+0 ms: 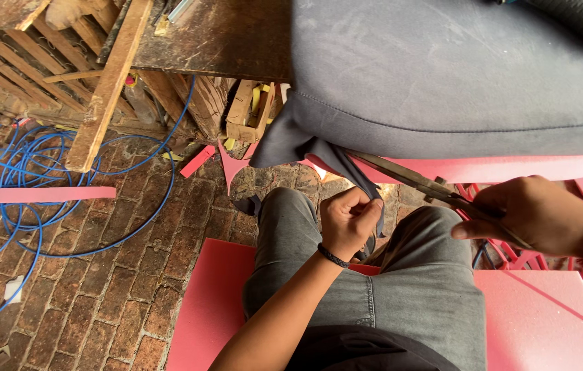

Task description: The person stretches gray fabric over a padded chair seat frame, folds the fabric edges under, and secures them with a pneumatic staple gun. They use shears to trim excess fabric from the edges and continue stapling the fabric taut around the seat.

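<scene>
Fabric flap (319,154) pinched in left hand (348,221); right hand (535,213) grips scissors (415,180).

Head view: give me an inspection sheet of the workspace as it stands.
Surface: dark wooden bench carries the grey cushion; pink foam sheet under the knees.
Job's things: loose grey fabric flap; scissors open at it.
Clutter: pink foam scraps; cardboard box.
Hands: left hand pinches the flap; right hand holds the scissors.
Cables: blue cable coiled on the floor.
Surroundings: brick floor; wooden slats.
</scene>
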`<state>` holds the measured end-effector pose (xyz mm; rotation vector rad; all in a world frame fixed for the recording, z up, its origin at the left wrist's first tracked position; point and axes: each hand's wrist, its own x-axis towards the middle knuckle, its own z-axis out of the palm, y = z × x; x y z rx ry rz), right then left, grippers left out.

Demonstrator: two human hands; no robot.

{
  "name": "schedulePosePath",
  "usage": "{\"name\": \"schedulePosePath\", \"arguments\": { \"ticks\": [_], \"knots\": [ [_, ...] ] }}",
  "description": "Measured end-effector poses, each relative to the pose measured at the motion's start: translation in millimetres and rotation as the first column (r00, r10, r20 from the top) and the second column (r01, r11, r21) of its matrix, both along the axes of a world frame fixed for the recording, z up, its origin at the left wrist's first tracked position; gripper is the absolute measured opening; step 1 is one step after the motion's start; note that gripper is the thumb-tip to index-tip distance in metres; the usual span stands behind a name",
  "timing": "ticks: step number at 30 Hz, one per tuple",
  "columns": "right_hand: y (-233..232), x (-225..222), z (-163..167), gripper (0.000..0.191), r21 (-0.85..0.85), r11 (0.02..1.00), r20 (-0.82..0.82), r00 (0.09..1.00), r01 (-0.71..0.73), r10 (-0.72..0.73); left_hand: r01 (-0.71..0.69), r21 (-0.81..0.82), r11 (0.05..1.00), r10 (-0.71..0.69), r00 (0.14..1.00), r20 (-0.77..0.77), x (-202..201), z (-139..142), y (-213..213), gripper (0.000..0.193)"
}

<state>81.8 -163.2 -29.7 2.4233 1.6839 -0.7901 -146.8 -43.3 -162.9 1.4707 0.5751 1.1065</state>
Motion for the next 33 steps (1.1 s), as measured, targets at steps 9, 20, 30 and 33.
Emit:
{"name": "schedulePosePath", "arguments": {
  "ticks": [9, 20, 30, 33],
  "knots": [
    [39.4, -95.7, 26.4, 0.043, -0.096, 0.947, -0.172, 0.932, 0.305, -0.318, 0.266, 0.150, 0.952, -0.258, 0.964, -0.071, -40.1, 4.9, 5.7, 0.021],
    [82.9, -122.0, -13.7, 0.046, 0.383, 0.923, -0.211, 0.970, -0.030, 0.119, 0.497, 0.298, 0.815, -0.418, 0.860, -0.292, -65.0, 7.2, 18.7, 0.019],
    [150.0, -161.1, 5.1, 0.067, 0.197, 0.974, -0.095, 0.987, -0.109, 0.130, 0.673, 0.178, 0.718, -0.526, 0.692, -0.495, -75.4, 23.7, 27.7, 0.024],
    [146.3, -155.4, 5.2, 0.066, 0.239, 0.961, -0.069, 0.985, -0.137, 0.158, 0.684, 0.188, 0.704, -0.518, 0.677, -0.523, -74.4, 21.6, 30.2, 0.025]
  ]
}}
